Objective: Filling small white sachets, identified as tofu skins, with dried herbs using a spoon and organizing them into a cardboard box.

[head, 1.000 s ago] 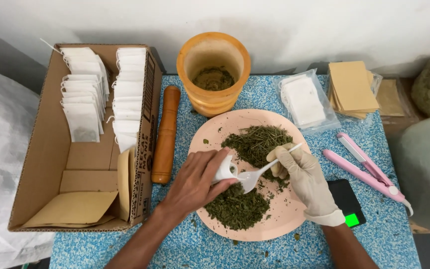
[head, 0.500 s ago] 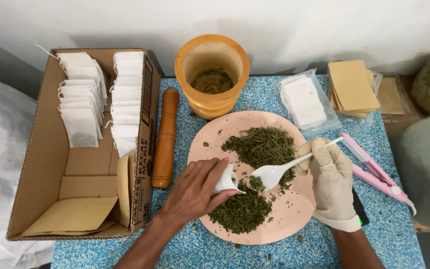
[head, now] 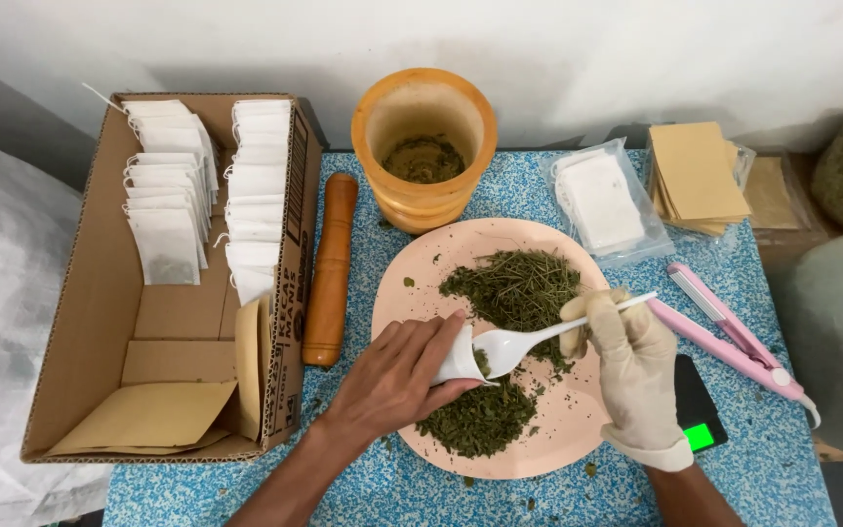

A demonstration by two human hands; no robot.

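Note:
My bare left hand (head: 397, 381) holds a small white tea bag (head: 461, 359) open over the pink plate (head: 578, 429). My right hand (head: 631, 366) wears a white glove and grips a white plastic spoon (head: 539, 337), its bowl at the bag's mouth. Dried green herb (head: 514, 288) lies in two heaps on the plate, one at the back and one (head: 480, 422) near the front edge under my left hand.
A cardboard box (head: 100, 342) at left holds rows of filled white tea bags (head: 173, 210) and tan envelopes. A wooden pestle (head: 329, 268) and mortar (head: 423, 146) stand behind the plate. Packets of empty bags (head: 602, 200), tan envelopes (head: 700, 176), a pink sealer (head: 729, 332) and a scale lie at right.
My right hand drew the spoon back to the right through the herb, then brought it again to the bag's mouth. My left hand stayed on the bag.

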